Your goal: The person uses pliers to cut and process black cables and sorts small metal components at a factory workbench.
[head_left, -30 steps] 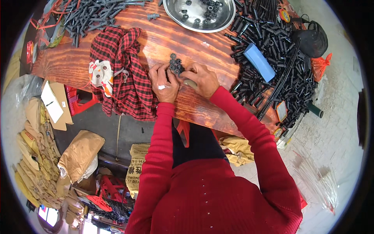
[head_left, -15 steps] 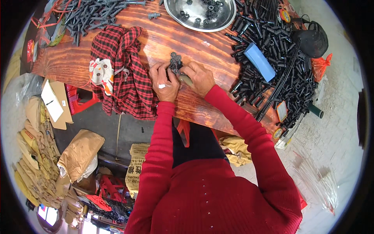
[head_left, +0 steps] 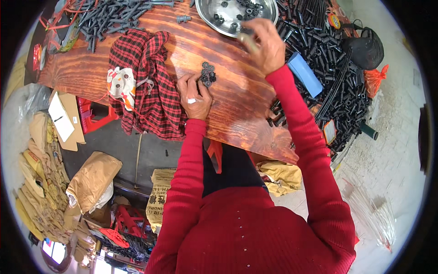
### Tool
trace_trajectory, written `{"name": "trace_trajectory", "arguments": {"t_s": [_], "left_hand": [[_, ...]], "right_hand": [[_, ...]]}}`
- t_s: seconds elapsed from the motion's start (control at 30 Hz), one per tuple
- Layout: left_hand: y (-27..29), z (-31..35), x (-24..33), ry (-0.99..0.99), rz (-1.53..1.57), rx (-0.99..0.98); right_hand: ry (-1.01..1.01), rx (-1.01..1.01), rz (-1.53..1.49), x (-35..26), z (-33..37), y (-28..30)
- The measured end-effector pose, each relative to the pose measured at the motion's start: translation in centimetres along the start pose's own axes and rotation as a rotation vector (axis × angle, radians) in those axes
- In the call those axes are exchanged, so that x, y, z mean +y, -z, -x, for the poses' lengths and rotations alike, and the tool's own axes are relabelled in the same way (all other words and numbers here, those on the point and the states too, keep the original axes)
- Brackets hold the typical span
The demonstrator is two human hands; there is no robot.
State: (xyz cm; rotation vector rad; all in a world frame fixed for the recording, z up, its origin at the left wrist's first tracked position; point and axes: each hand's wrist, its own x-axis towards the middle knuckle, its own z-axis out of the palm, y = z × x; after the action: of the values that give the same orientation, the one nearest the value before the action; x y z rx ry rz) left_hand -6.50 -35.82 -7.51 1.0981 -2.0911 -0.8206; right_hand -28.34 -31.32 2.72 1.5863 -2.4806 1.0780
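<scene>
My left hand (head_left: 195, 97) rests on the wooden table with its fingers curled, a white patch on the back of it. Whatever it may grip is hidden under the fingers. Touching or just beside its fingertips lies a small cluster of black ring-shaped parts (head_left: 208, 73). My right hand (head_left: 268, 48) is raised at the near right rim of a shiny metal bowl (head_left: 214, 23), its fingers smeared by motion. A blurred olive-tan object (head_left: 249, 43) shows at its fingers; its kind is unclear. More black ring-shaped parts (head_left: 248, 10) lie inside the bowl.
A red-and-black checked cloth (head_left: 146, 82) lies left of my left hand. Grey bolt-like parts (head_left: 109, 18) are heaped at the far left. Many black tubular parts (head_left: 337, 77) cover the right side, with a blue block (head_left: 305, 74) on them. One grey part (head_left: 184, 19) lies alone.
My right hand has left the spot beside my left hand and moved up and right to the bowl, the olive-tan object with it. My left hand has barely moved.
</scene>
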Motion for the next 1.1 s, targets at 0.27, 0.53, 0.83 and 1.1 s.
{"name": "trace_trajectory", "arguments": {"t_s": [0.27, 0.53, 0.83, 1.1], "left_hand": [[0.0, -0.2, 0.4, 0.004, 0.005, -0.005], [0.1, -0.1, 0.3, 0.013, 0.021, -0.002], [0.2, -0.2, 0.3, 0.004, 0.019, -0.015], [0.2, -0.2, 0.4, 0.009, 0.003, -0.014]], "right_hand": [[0.023, -0.369, -0.064, -2.8, 8.4, -5.3], [-0.009, -0.415, -0.181, -2.0, 8.0, -5.9], [-0.085, -0.075, -0.080, 0.6, -0.8, -0.5], [0.052, -0.279, -0.193, 0.3, 2.4, -3.5]]}}
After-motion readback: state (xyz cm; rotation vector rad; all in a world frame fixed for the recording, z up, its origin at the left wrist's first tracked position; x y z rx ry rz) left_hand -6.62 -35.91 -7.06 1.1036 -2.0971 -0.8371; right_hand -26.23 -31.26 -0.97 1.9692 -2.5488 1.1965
